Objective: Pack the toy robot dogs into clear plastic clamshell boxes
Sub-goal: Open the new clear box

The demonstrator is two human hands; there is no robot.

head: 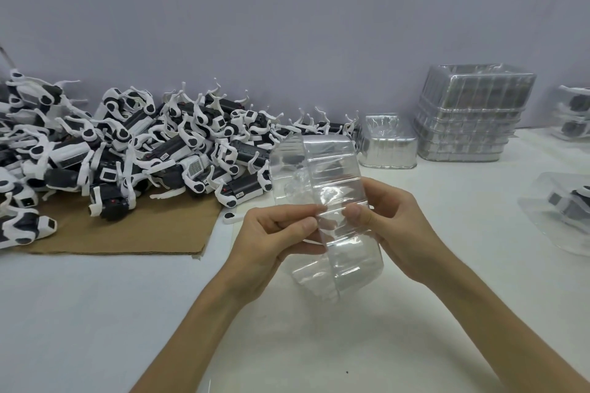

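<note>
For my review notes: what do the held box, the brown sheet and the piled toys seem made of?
Clear ribbed clamshell box: thin glossy transparent plastic; the table shows through, with glare streaks. Flat brown sheet: probably corrugated cardboard, matte, with a ragged edge. Black-and-white toy robot dogs: seemingly hard moulded plastic, slightly shiny.

Only one camera is here, worn on the person's head. It looks forward and down across the white tabletop toward the grey wall, which fills roughly the upper third of the frame. It sits close to the work. Both forearms come in from the bottom edge, and the left grip and right grip hold the clear clamshell box at centre. The wide lens bends the scene at the frame's sides.
</note>
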